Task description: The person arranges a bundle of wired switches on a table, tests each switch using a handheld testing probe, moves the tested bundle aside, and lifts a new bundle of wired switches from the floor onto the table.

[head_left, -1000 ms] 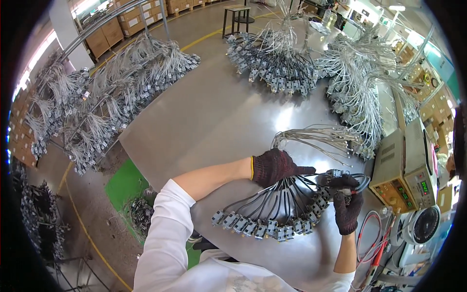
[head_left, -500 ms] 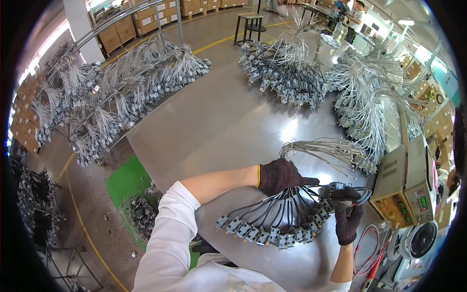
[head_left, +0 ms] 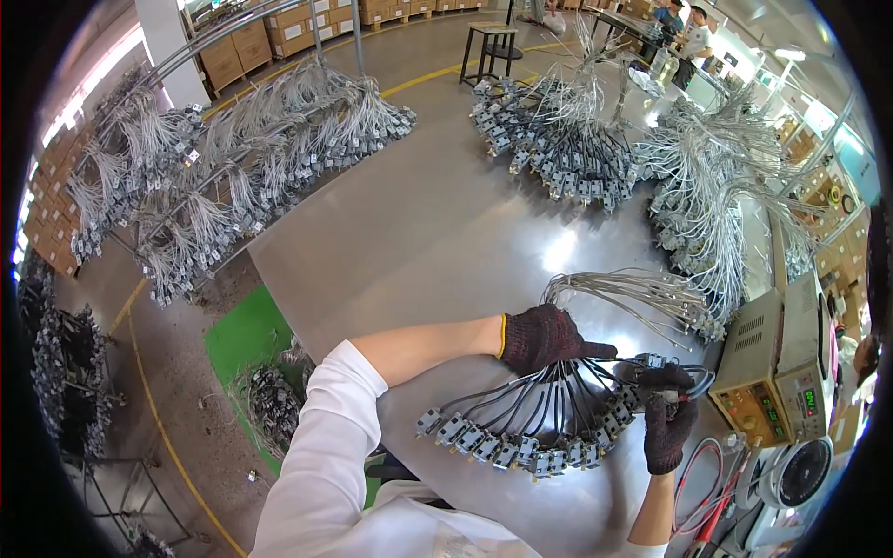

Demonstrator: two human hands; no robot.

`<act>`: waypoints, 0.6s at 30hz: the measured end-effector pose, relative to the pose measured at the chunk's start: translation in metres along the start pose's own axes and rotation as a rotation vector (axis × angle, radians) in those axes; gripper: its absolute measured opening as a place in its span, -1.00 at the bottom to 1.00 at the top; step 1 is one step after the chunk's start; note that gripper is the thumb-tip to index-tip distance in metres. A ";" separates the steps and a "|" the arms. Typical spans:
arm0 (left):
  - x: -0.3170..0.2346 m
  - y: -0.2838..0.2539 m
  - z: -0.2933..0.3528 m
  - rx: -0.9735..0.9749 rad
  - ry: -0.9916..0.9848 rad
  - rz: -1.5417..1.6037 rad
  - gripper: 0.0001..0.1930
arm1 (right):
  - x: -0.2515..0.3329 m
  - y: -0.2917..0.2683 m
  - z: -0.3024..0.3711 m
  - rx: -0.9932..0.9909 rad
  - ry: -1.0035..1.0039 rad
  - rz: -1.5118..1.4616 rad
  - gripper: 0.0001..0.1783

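Observation:
My left hand, in a dark maroon knit glove, is closed round a bundle of black cables, its index finger stretched to the right. Below it the cables fan out to a curved row of small grey box-shaped connectors on the metal table. Their pale wire ends spread out beyond the hand. My right hand, gloved too, is closed beside the fan's right end, next to a single grey connector. A grey cable comes out by its fingers; what they grip is mostly hidden.
Two bench instruments with green displays stand at the right, with red leads and a round black-faced device nearby. More cable bundles lie at the table's far side. A rack of cables stands left. People are far back.
The whole view has shifted slightly, moving the scene a little to the right. Both hands keep nearly the same pose and hold.

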State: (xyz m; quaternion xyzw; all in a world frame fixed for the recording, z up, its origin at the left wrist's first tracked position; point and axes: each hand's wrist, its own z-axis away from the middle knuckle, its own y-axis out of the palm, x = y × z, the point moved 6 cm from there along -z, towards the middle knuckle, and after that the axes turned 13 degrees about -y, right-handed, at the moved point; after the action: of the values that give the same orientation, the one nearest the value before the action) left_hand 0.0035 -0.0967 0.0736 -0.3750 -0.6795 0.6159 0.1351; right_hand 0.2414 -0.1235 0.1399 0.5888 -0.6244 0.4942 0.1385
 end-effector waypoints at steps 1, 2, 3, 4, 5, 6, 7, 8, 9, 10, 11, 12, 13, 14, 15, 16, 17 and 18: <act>0.000 0.001 0.000 0.004 -0.013 -0.009 0.01 | 0.001 0.001 0.000 -0.003 0.002 -0.006 -0.57; 0.000 0.000 0.001 0.003 -0.016 -0.008 0.01 | 0.001 0.001 0.001 -0.006 0.004 -0.012 -0.56; 0.000 0.001 0.002 0.014 -0.016 -0.007 0.01 | 0.001 0.003 0.002 -0.002 0.004 -0.012 -0.56; 0.001 0.001 0.003 0.026 -0.015 -0.005 0.01 | -0.001 0.004 0.003 -0.020 0.034 -0.021 -0.55; 0.001 0.001 0.004 0.025 -0.016 -0.002 0.01 | -0.002 0.004 0.004 -0.038 0.063 -0.029 -0.54; 0.002 0.001 0.005 0.018 -0.008 0.013 0.01 | -0.004 0.004 0.005 -0.036 0.064 -0.029 -0.54; 0.002 0.000 0.006 0.010 0.001 0.028 0.02 | -0.005 0.004 0.004 -0.015 0.032 -0.014 -0.52; 0.002 -0.002 0.007 0.009 0.000 0.031 0.02 | -0.005 0.005 0.004 0.005 0.000 0.001 -0.50; 0.001 -0.003 0.008 0.010 0.005 0.016 -0.02 | -0.006 0.005 0.004 0.007 0.002 0.002 -0.50; 0.001 -0.004 0.009 0.010 0.008 0.001 -0.05 | -0.006 0.005 0.003 0.016 -0.016 0.025 -0.49; 0.002 -0.004 0.010 0.010 0.007 0.003 -0.05 | -0.006 0.005 0.003 0.024 -0.034 0.047 -0.48; 0.002 -0.003 0.011 -0.010 0.024 0.008 -0.05 | -0.007 0.006 0.003 0.027 -0.034 0.047 -0.48; 0.003 -0.003 0.011 -0.031 0.040 0.012 -0.06 | -0.007 0.007 0.004 0.012 -0.024 0.036 -0.47; 0.003 -0.002 0.011 -0.031 0.039 0.014 -0.06 | -0.009 0.007 0.004 -0.002 -0.014 0.024 -0.46; 0.004 0.000 0.010 -0.023 0.032 0.008 -0.06 | -0.011 0.007 0.005 0.000 -0.014 0.024 -0.46; 0.005 0.002 0.009 -0.015 0.028 0.001 -0.06 | -0.014 0.008 0.007 -0.018 -0.009 -0.013 -0.46; 0.006 0.003 0.009 -0.016 0.028 0.002 -0.06 | -0.016 0.007 0.008 -0.036 -0.004 -0.050 -0.45; 0.006 0.004 0.009 -0.029 0.037 0.002 -0.07 | -0.017 0.007 0.009 -0.036 -0.003 -0.049 -0.45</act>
State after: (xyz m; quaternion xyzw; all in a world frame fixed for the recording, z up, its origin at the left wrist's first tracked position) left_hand -0.0055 -0.0994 0.0664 -0.3889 -0.6853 0.5993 0.1416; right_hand 0.2432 -0.1216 0.1201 0.6021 -0.6190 0.4783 0.1600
